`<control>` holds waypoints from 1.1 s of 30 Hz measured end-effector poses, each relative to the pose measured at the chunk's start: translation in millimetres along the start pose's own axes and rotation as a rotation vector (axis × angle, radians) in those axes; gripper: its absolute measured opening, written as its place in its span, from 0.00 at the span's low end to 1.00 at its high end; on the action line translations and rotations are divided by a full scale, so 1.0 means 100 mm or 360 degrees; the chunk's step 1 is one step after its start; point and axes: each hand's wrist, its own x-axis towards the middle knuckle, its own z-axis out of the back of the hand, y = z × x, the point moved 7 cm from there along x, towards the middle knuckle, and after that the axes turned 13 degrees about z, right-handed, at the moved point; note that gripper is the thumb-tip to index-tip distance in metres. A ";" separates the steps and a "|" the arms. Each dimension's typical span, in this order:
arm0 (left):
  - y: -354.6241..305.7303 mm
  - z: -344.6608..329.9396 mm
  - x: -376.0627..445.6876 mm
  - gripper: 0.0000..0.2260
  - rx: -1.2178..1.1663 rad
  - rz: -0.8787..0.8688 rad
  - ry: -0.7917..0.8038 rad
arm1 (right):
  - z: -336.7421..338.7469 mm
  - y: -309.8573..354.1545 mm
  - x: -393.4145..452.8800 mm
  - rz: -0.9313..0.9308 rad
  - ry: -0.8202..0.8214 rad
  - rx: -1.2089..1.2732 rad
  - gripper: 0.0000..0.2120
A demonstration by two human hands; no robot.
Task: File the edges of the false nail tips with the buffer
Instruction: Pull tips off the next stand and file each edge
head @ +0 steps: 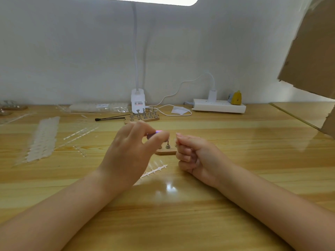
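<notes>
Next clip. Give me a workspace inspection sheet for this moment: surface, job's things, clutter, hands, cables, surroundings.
Surface: glossy wooden table, lamp glare near the front.
Job's things: purple buffer pinched in the left hand; small wooden stand with metal holders behind the hands; nail tip strip lying loose.
Clutter: second holder stand, black brush, plastic bags, rows of tips.
Hands: left hand grips the buffer; right hand curled, whether it holds a tip is hidden.
Cables: white cable to the power strip.
Surroundings: clip lamp, white wall, cardboard at right.

Nail-craft workbench: wooden desk (235, 160), clip lamp (137, 100), nail-tip stands (143, 115), power strip (219, 105).
</notes>
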 end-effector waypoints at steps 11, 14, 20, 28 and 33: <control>-0.03 -0.02 -0.02 0.23 -0.0222 -0.0070 -0.0007 | -0.05 0.01 -0.01 0.0042 0.0150 -0.0026 0.05; -0.24 -0.06 -0.07 0.16 -0.0232 -0.0299 0.0044 | -0.07 0.01 -0.01 0.0057 0.0211 -0.0056 0.04; 0.06 -0.07 -0.03 0.21 -0.0196 -0.0017 0.0119 | -0.07 -0.01 -0.01 0.0042 0.0197 -0.0015 0.06; 0.05 -0.08 -0.02 0.23 -0.0201 -0.0082 0.0134 | -0.09 0.00 -0.02 0.0011 0.0263 -0.0020 0.07; -0.20 -0.04 -0.09 0.14 -0.0209 -0.0418 0.0017 | -0.12 0.00 -0.03 0.0005 0.0357 -0.0091 0.02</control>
